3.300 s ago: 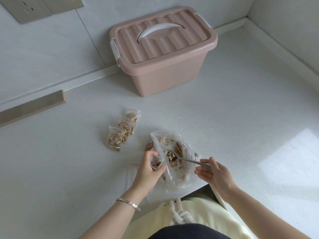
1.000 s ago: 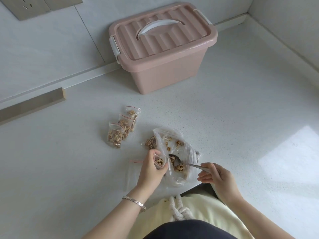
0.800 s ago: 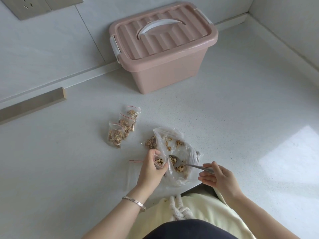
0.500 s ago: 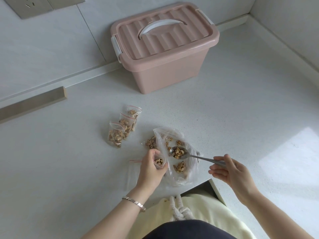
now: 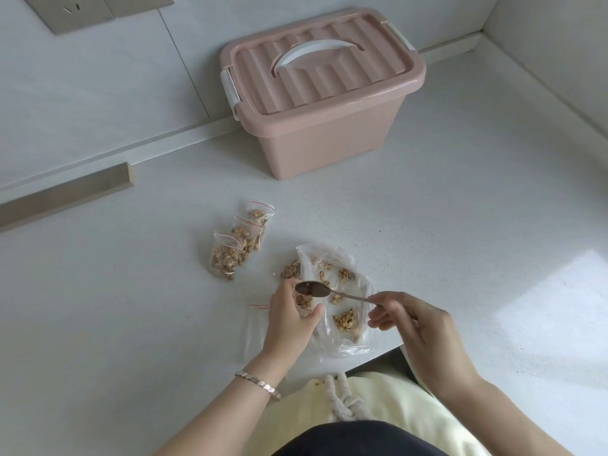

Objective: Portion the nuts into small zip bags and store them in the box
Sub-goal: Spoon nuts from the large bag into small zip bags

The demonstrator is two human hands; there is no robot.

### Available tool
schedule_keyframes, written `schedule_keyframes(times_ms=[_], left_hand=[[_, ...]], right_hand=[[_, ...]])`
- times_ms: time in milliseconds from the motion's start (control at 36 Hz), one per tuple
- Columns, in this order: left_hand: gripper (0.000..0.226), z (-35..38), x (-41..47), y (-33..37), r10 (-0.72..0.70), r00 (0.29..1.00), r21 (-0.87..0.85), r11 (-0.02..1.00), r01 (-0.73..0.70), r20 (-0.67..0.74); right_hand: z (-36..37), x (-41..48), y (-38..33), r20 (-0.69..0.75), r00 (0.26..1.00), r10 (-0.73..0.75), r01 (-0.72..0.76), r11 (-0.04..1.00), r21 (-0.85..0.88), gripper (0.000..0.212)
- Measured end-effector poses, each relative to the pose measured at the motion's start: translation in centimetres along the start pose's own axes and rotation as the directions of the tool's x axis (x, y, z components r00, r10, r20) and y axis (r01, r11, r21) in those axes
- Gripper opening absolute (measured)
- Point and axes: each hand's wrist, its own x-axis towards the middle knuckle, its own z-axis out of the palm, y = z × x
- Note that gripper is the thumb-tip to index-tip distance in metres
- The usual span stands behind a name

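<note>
Your left hand (image 5: 289,320) curls round a small zip bag (image 5: 308,305), holding its mouth up, with a few nuts (image 5: 303,299) inside. Your right hand (image 5: 418,327) pinches the spoon (image 5: 314,288) by its handle, the bowl tipped just over that bag's mouth. Between your hands lies the big bag (image 5: 348,340) of loose nuts. Three filled bags (image 5: 238,245) lie further left, overlapping. The box (image 5: 329,139) stands well beyond, its lid (image 5: 316,77) on.
</note>
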Motion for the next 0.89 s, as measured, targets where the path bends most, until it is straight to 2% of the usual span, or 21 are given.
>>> schedule_keyframes(times_ms=[83,167,278,361,500,694,889], left_hand=[[0.038,0.0,0.0,-0.1,0.016,1.0,0.003,1.0,-0.016,0.005],[0.032,-0.1,-0.1,-0.1,0.024,1.0,0.002,1.0,-0.024,0.007],[0.029,-0.1,-0.1,-0.5,0.022,1.0,-0.005,1.0,-0.022,-0.004],[0.029,-0.1,-0.1,-0.7,0.018,1.0,-0.024,1.0,-0.018,0.001],[0.031,-0.1,-0.1,-0.7,0.006,1.0,-0.034,0.999,-0.006,0.014],[0.033,-0.2,-0.2,-0.6,0.028,0.999,-0.033,0.999,-0.028,0.015],[0.032,-0.2,-0.1,-0.7,0.026,1.0,-0.037,0.999,-0.026,0.011]], right_hand=[[-0.1,-0.5,0.0,0.023,0.99,-0.14,0.142,0.982,-0.128,0.035],[-0.4,-0.7,0.0,-0.063,0.985,-0.158,0.152,0.984,-0.091,0.038],[-1.2,-0.3,1.0,-0.219,0.975,-0.047,0.025,0.994,-0.103,0.017],[-1.7,-0.2,2.2,-0.238,0.967,0.087,-0.118,0.986,-0.118,0.029],[-1.4,0.0,3.3,-0.252,0.937,0.243,-0.271,0.959,-0.082,0.028],[0.3,0.4,4.7,-0.236,0.848,0.474,-0.447,0.88,0.161,0.031],[1.8,1.3,5.0,-0.135,0.759,0.637,-0.527,0.723,0.447,0.034]])
